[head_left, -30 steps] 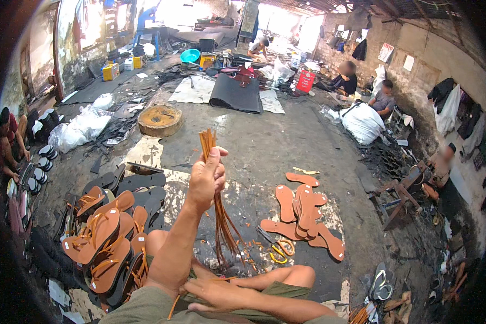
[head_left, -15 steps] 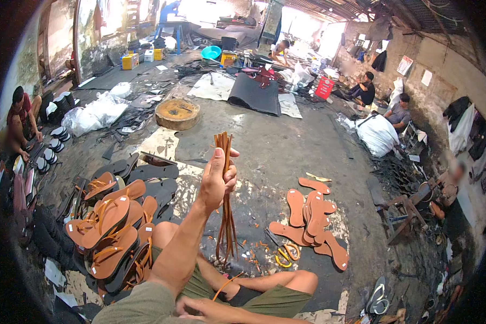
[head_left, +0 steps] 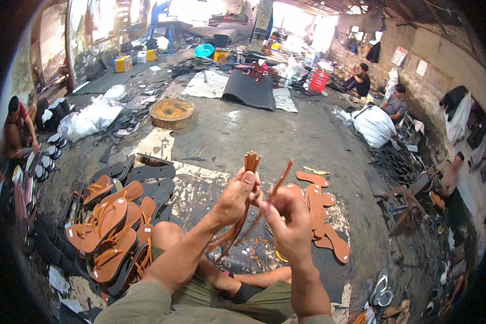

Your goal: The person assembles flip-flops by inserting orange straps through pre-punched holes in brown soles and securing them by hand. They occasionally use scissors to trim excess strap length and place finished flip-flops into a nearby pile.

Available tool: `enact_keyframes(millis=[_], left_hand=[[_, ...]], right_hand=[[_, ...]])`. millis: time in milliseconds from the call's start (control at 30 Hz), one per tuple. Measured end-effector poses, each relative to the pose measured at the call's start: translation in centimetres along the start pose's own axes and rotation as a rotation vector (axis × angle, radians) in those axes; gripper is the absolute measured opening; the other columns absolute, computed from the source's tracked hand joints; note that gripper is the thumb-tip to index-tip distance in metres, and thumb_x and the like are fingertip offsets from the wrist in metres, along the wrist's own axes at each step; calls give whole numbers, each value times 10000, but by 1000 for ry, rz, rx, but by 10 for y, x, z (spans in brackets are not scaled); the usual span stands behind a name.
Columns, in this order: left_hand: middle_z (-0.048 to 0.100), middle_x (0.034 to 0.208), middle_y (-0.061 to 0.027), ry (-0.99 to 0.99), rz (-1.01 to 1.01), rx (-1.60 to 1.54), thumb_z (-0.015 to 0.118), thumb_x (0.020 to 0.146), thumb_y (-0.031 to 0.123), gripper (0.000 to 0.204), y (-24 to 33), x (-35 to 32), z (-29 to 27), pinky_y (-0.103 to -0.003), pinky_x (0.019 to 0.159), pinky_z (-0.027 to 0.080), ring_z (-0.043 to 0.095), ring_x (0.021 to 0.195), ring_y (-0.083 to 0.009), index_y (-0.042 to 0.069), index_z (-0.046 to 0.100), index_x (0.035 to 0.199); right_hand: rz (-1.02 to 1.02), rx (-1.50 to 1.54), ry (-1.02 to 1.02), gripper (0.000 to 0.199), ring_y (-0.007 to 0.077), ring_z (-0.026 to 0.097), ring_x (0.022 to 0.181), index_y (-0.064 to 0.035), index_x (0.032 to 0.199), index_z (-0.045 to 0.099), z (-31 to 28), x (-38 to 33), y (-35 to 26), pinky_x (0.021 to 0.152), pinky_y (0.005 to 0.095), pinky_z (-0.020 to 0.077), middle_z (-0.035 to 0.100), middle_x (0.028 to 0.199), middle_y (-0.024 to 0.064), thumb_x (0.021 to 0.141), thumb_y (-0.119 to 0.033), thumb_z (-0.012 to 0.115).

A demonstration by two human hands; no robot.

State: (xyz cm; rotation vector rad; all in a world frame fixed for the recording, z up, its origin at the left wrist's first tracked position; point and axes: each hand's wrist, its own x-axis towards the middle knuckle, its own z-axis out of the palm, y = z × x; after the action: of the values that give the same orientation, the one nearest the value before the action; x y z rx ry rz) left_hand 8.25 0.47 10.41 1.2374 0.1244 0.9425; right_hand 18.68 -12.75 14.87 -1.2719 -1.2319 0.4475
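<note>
My left hand (head_left: pixel 238 198) is closed round a bundle of thin brown straps (head_left: pixel 251 161), their tops level above my thumb and their loose ends hanging below. Close beside it, my right hand (head_left: pixel 291 222) pinches a single brown strap (head_left: pixel 283 177) that slants up to the right. To the right lie several tan sandal soles (head_left: pixel 333 245), partly behind my right hand. A pile of finished-looking tan sandals (head_left: pixel 110 218) with orange straps rests at my left knee. Only a yellow bit of the scissors handle (head_left: pixel 280 257) shows beside my right wrist.
Black soles (head_left: pixel 157 170) lie beyond the sandal pile. Farther out are a round wooden block (head_left: pixel 172 112), a rolled dark sheet (head_left: pixel 248 90) and white sacks (head_left: pixel 373 127). A wooden stand (head_left: pixel 399 208) is at the right. Other people sit along both sides.
My right hand has come up from my lap and holds one strap beside the bundle. My left hand has lowered slightly and shifted right with the bundle.
</note>
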Motion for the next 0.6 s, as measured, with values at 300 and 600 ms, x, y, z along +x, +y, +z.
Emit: enact_keyframes(millis=[300, 600], left_hand=[[438, 774, 54, -93, -77, 12, 409, 1111, 559, 454, 24, 3, 34, -219, 467, 305, 369, 559, -29, 110, 464, 1143], [422, 747, 49, -140, -109, 31, 358, 1125, 559, 488, 23, 8, 40, -236, 469, 318, 359, 544, -45, 92, 487, 1178]], right_hand=[[-242, -254, -10, 480, 194, 719, 951, -67, 1444, 566, -32, 62, -37, 778, 344, 583, 715, 1226, 141, 987, -107, 707], [-429, -530, -136, 381, 148, 734, 987, -66, 1404, 653, -49, 73, -37, 870, 316, 590, 765, 1193, 163, 1027, -115, 685]])
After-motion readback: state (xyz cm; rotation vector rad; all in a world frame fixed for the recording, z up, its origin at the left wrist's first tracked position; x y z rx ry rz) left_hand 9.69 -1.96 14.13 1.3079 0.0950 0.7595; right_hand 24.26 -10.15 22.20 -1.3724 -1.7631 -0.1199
